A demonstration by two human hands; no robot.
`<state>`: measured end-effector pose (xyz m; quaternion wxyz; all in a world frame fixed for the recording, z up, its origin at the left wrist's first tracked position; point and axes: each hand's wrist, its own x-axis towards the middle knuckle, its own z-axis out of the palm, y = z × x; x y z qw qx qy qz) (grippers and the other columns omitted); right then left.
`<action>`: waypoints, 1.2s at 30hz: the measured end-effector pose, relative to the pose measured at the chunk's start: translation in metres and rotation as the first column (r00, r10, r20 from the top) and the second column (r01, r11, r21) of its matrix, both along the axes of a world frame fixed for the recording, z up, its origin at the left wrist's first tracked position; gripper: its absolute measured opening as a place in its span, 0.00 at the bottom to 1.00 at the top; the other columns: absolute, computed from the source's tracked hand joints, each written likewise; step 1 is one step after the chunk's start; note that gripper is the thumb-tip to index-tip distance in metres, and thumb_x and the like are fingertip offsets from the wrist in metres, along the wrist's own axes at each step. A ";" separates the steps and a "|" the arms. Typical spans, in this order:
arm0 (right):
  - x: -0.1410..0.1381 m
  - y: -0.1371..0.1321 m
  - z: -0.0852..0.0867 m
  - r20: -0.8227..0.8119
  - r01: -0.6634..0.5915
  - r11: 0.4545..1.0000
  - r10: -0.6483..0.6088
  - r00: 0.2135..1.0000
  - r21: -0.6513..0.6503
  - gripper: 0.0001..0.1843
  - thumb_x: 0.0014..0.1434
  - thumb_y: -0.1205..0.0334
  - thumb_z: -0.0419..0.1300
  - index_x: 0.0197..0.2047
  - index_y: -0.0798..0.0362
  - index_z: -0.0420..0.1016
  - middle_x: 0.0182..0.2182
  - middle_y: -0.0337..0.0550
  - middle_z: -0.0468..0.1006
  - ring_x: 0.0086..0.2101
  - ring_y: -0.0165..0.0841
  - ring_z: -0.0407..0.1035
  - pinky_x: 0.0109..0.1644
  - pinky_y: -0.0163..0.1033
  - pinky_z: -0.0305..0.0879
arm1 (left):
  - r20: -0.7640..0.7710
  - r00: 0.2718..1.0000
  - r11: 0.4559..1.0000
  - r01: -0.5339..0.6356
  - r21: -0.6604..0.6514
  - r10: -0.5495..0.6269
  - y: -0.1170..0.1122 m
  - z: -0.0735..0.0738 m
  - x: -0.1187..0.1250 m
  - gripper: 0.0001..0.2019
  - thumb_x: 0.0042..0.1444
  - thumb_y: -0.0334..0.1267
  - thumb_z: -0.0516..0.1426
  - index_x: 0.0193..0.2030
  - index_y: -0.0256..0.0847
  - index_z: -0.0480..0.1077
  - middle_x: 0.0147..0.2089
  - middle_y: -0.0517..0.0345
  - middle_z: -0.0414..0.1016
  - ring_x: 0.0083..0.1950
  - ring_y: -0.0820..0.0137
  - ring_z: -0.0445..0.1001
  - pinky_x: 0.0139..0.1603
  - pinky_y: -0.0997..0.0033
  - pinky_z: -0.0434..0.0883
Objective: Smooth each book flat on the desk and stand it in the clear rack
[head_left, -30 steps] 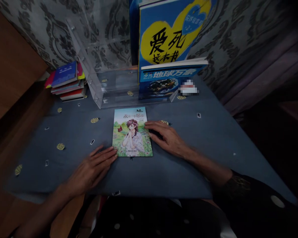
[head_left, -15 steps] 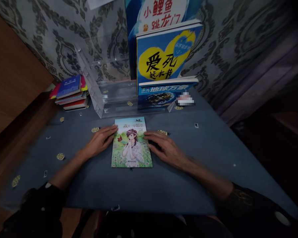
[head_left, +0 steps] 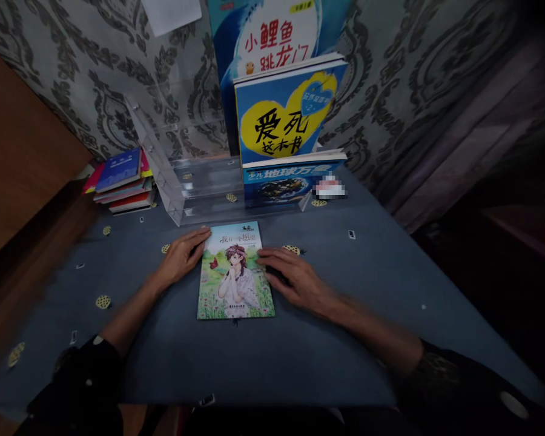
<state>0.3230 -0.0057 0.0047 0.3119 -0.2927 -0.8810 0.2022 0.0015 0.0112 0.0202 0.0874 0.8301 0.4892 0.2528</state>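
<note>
A thin paperback book (head_left: 237, 278) lies closed and face up on the cloth-covered table, its cover showing a drawn figure in a green meadow and a red butterfly. At its upper left edge rests my left hand (head_left: 181, 257), fingers stretched out and the tips touching the border. My right hand (head_left: 300, 278) lies along the opposite side, fingers extended and slightly apart, with the tips on the right edge. Neither hand is wrapped round the book; whether the thumbs press on it I cannot tell.
Behind the book stands a clear acrylic rack (head_left: 157, 163). Its right part holds a blue book with a yellow heart (head_left: 272, 121), an earth book (head_left: 281, 184) and a taller carp book (head_left: 277, 30). A stack of books (head_left: 122, 175) lies at the back left. Patterned wallpaper (head_left: 390, 72) rises behind.
The view has tilted slightly, so the scene sits a little lower and further left. Both hands keep their places at the book's edges, and the book stays closed.
</note>
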 end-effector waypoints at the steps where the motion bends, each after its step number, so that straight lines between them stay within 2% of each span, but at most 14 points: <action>1: 0.000 0.000 0.000 -0.001 -0.001 1.000 0.001 1.000 0.001 0.16 0.68 0.61 0.54 0.56 0.50 0.75 0.56 0.55 0.77 0.57 0.45 0.71 0.60 0.58 0.70 | 0.003 1.000 1.000 -0.002 0.003 0.002 0.000 0.000 0.000 0.22 0.69 0.47 0.47 0.60 0.40 0.73 0.63 0.47 0.74 0.65 0.57 0.71 0.65 0.51 0.71; 13: 0.000 -0.002 0.000 0.038 0.003 0.999 -0.004 0.999 0.040 0.16 0.69 0.63 0.53 0.56 0.54 0.74 0.57 0.55 0.76 0.59 0.43 0.69 0.62 0.57 0.69 | -0.077 0.997 0.999 0.012 0.047 -0.008 0.001 0.002 0.000 0.20 0.69 0.43 0.48 0.60 0.42 0.73 0.63 0.49 0.74 0.65 0.57 0.71 0.65 0.50 0.70; 19: 0.001 -0.002 0.003 0.065 0.000 1.000 -0.002 0.998 0.027 0.17 0.69 0.63 0.53 0.57 0.56 0.74 0.57 0.56 0.76 0.60 0.43 0.68 0.63 0.56 0.68 | -0.136 0.989 0.995 0.064 0.078 -0.053 0.006 0.007 0.006 0.19 0.68 0.40 0.49 0.60 0.42 0.72 0.62 0.48 0.75 0.66 0.56 0.70 0.65 0.47 0.69; 24: 0.001 -0.003 0.004 0.071 0.000 1.000 -0.001 0.997 0.017 0.17 0.67 0.65 0.54 0.57 0.55 0.74 0.57 0.55 0.75 0.60 0.42 0.68 0.63 0.55 0.66 | -0.152 0.981 0.988 0.135 0.080 -0.122 0.013 0.009 0.023 0.19 0.68 0.39 0.50 0.61 0.42 0.72 0.62 0.48 0.75 0.65 0.57 0.71 0.63 0.49 0.70; 29: 0.000 -0.002 0.002 0.060 -0.004 1.000 0.002 0.998 0.027 0.16 0.66 0.66 0.56 0.55 0.55 0.75 0.57 0.55 0.75 0.59 0.42 0.68 0.64 0.54 0.65 | -0.126 0.979 0.979 0.176 0.106 -0.163 0.022 0.005 0.046 0.19 0.68 0.38 0.49 0.60 0.39 0.73 0.61 0.45 0.75 0.64 0.58 0.73 0.63 0.50 0.70; 36: 0.001 -0.005 0.003 0.043 -0.007 0.999 0.005 0.999 0.053 0.14 0.66 0.65 0.56 0.54 0.54 0.76 0.56 0.55 0.76 0.59 0.43 0.68 0.63 0.55 0.66 | -0.082 0.979 0.980 0.191 0.047 -0.187 0.033 0.004 0.077 0.19 0.65 0.35 0.51 0.59 0.43 0.74 0.62 0.50 0.75 0.65 0.60 0.71 0.65 0.51 0.68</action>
